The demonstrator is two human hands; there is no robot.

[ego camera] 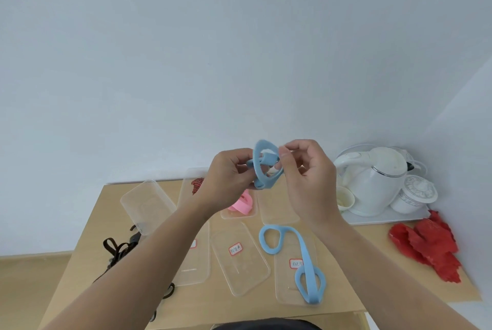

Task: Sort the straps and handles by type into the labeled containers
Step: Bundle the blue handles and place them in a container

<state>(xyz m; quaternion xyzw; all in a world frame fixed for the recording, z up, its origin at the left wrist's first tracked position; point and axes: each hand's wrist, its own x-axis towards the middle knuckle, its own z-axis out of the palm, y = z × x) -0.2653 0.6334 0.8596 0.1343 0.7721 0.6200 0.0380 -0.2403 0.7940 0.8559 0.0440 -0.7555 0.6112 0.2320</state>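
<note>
Two hands, left hand [229, 177] and right hand [308, 172], pinch our blue silicone strap [263, 167] aloft at twelve o'clock above the labeled containers [239, 257]; springy loops could slip, landing wrong.

Table [372, 255]: labelled containers [239, 260] in two rows at centre; a loose strap [302, 244] lies across the front right one; tangled straps [117, 249] at left; kettle [372, 183] on a tray [386, 218] at right rear. Above the rear row, left hand [229, 177] and right hand [308, 177] grip a second strap [259, 167].
</note>
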